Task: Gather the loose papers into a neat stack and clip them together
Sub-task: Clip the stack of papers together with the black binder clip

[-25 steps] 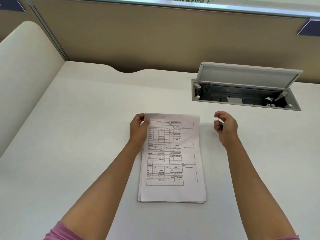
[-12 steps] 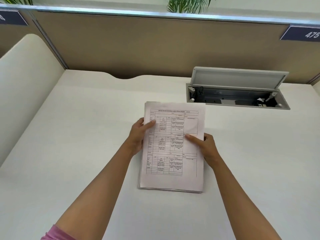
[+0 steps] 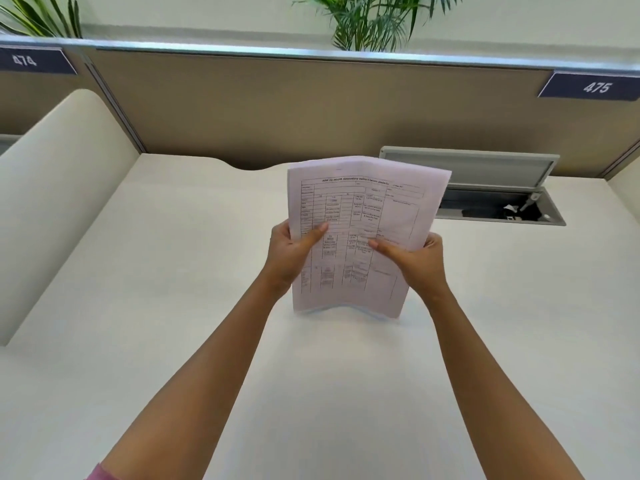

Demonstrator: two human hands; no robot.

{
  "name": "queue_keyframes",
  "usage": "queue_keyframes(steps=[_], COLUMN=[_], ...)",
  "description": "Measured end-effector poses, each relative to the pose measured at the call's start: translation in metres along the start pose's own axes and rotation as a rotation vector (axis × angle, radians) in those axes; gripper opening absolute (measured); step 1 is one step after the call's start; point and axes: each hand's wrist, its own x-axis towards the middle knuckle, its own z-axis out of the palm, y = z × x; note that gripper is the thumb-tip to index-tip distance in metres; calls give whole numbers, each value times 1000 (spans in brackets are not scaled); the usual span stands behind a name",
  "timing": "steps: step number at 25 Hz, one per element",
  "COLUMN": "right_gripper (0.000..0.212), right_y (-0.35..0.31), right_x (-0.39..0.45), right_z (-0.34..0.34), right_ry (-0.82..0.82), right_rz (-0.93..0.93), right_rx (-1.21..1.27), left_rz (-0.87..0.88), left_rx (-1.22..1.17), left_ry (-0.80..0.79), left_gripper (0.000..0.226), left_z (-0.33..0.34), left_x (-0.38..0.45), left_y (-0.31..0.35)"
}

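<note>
A stack of printed papers [image 3: 363, 202] with table forms stands nearly upright above the white desk [image 3: 173, 271], bowed along its middle, its lower edge at or just above the desk surface. My left hand [image 3: 294, 252] grips the stack's left edge, thumb on the front sheet. My right hand [image 3: 414, 259] grips the right edge, thumb across the front. No clip is visible; I cannot tell whether one is tucked in my right hand.
An open cable box [image 3: 498, 202] with a raised lid is set into the desk behind and right of the papers. A tan partition [image 3: 277, 109] runs along the back, a cream side divider [image 3: 52, 202] on the left. Plants [image 3: 374, 19] stand beyond.
The stack lay flat on the desk a second ago with only my left hand on it. My right hand came over to its right edge, and both hands lifted it upright.
</note>
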Motion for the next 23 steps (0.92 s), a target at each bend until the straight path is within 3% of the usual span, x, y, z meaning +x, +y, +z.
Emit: queue_keyframes(steps=[6, 23], right_gripper=[37, 48], right_y=[-8, 12], right_x=[-5, -30], right_z=[-14, -23], right_ry=[-42, -150], right_rz=[-162, -60], right_rx=[-43, 18], left_rz=[49, 32], left_rx=[-28, 38], left_ry=[-4, -15], left_gripper=[21, 33], left_z=[-4, 7], left_x=[-13, -44], left_y=[5, -7])
